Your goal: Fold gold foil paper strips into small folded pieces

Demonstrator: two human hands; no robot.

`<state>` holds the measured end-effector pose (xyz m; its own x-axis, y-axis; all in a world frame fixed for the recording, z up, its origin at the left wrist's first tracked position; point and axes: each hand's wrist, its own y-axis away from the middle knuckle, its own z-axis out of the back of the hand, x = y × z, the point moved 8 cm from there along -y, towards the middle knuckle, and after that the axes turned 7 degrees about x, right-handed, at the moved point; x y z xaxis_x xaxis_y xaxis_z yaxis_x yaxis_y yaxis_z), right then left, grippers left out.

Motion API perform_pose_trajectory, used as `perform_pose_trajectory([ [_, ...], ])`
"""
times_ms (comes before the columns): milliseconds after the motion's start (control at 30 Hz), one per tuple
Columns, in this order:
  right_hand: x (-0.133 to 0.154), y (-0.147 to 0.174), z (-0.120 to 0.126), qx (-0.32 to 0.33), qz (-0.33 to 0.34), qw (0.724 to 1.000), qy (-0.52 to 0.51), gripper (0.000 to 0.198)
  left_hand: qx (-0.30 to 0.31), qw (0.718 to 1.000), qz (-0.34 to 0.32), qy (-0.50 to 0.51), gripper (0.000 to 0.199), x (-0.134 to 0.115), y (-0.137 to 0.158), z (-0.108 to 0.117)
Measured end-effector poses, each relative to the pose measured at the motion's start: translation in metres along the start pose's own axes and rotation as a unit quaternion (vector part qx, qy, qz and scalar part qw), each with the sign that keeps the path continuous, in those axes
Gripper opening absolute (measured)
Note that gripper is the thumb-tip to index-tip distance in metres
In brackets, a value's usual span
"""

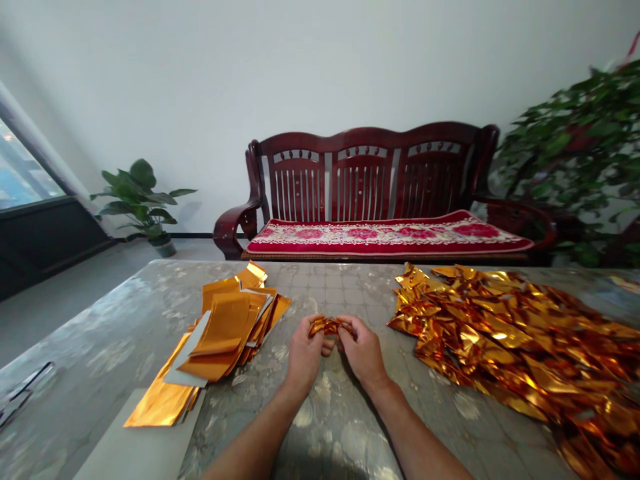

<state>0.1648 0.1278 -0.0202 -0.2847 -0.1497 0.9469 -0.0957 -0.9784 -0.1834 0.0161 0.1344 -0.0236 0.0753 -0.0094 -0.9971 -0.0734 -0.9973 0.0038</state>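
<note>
Between my two hands, just above the table's middle, is a small folded piece of gold foil paper [330, 326]. My left hand [306, 347] pinches its left end between thumb and fingers. At the right end, my right hand [361, 347] grips it in the same way. To the left lies a loose, fanned stack of flat gold foil sheets [220, 327], some showing pale backs. A large heap of folded gold foil pieces [490, 333] spreads over the table's right side.
A patterned cover lies over the table [320, 407]. Under the stack's near end is a grey board [143, 443]. A dark-edged object [25, 393] sits at the far left. Behind the table stand a wooden bench [360, 173], a potted plant [145, 197] and a leafy plant [575, 153].
</note>
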Motion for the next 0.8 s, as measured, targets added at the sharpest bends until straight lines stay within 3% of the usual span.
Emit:
perform_pose_trajectory([
  [233, 0.012, 0.002, 0.002, 0.0, 0.033, 0.999, 0.023, 0.028, -0.012, 0.999, -0.021, -0.044, 0.034, 0.0, -0.001, 0.007],
  [400, 0.025, 0.004, 0.006, -0.023, 0.078, 0.993, 0.089, 0.026, -0.042, 0.967, -0.129, -0.214, 0.026, -0.017, 0.002, 0.016],
  [500, 0.023, 0.005, 0.007, -0.034, 0.082, 0.992, 0.09, 0.029, -0.039, 0.951, -0.14, -0.274, 0.027, -0.019, 0.003, 0.015],
  [667, 0.021, 0.006, 0.008, -0.044, 0.076, 0.992, 0.09, 0.032, -0.035, 0.952, -0.158, -0.261, 0.034, -0.02, 0.005, 0.011],
  [800, 0.028, 0.008, 0.005, -0.033, 0.085, 0.992, 0.091, 0.024, 0.004, 0.975, -0.131, -0.177, 0.033, -0.017, 0.004, 0.006],
])
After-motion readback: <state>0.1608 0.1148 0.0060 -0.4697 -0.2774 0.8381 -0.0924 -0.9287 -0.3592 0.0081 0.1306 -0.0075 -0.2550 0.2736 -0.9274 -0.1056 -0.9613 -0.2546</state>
